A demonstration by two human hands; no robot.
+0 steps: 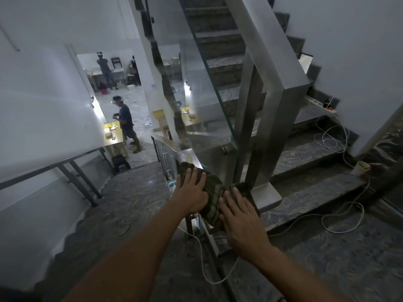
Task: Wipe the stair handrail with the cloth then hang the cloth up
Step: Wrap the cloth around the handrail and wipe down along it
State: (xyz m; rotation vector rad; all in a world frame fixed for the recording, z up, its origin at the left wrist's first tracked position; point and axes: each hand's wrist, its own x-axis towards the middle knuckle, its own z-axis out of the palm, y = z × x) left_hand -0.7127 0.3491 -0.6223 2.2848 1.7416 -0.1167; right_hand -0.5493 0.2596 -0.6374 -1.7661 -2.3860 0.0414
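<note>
Left hand [192,192]: flat, fingers spread, palm pressed on the upper part of the cloth [212,194]; not closed around it.
Right hand [238,216]: flat likewise, fingers together and extended, palm down on the lower part of the cloth; no grasp visible.
Cloth: dark green, striped, draped lengthwise over the top of the handrail [185,150], bunched slightly between the two hands, one edge hanging over the near side.
Handrail: steel, flat-topped, running down toward the lower landing; bare metal shows beyond the left fingertips. A second, rising section [265,55] turns at the corner post [281,131] just right of the cloth. Glass panel [209,90] stands beneath the rising section.
Surroundings: marbled steps [309,153]; white cable [340,223] trailing across them; paper cup [361,168] on a step; power strip [322,106] higher up. Person [126,123] standing at a yellow table [113,134] on the floor below.
Progress, judged: wiping appears under way or near its end at this corner stretch; whether the rest of the rail is clean cannot be told. Hanging up is not done, unless draping here serves as that; no hook or peg is visible.
</note>
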